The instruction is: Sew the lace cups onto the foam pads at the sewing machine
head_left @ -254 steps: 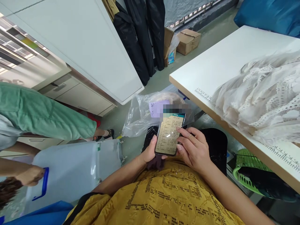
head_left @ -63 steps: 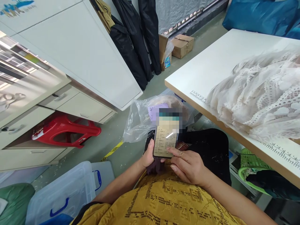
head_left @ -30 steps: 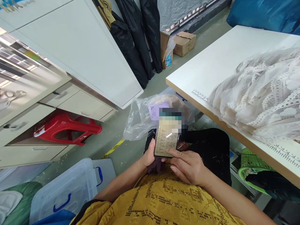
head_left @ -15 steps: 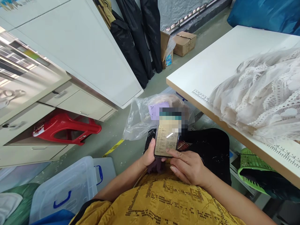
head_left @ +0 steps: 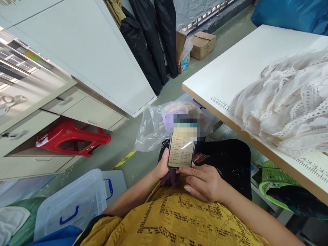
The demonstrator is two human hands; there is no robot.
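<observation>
A smartphone (head_left: 181, 152) lies tilted in my left hand (head_left: 163, 164), whose thumb wraps its left edge; its lit screen shows lines of text and its upper part is blurred out. My right hand (head_left: 205, 182) is beside the phone's lower right corner, index finger stretched to the bottom edge of the screen, the other fingers loosely curled with nothing seen in them. Just beyond the phone, a clear plastic bag (head_left: 148, 131) with a purple label (head_left: 168, 119) holds pale material.
On the right, a white table (head_left: 225, 71) with printed ruler marks bears white lace fabric (head_left: 289, 99). Beneath it is a green basket (head_left: 273, 174). To the left are a red stool (head_left: 61, 136), drawers (head_left: 87, 112) and a clear lidded bin (head_left: 84, 198). Cardboard boxes (head_left: 202, 46) stand farther back.
My right index finger has slid down from the lower screen to the phone's bottom edge. The text on the screen has shifted. My left hand keeps its hold.
</observation>
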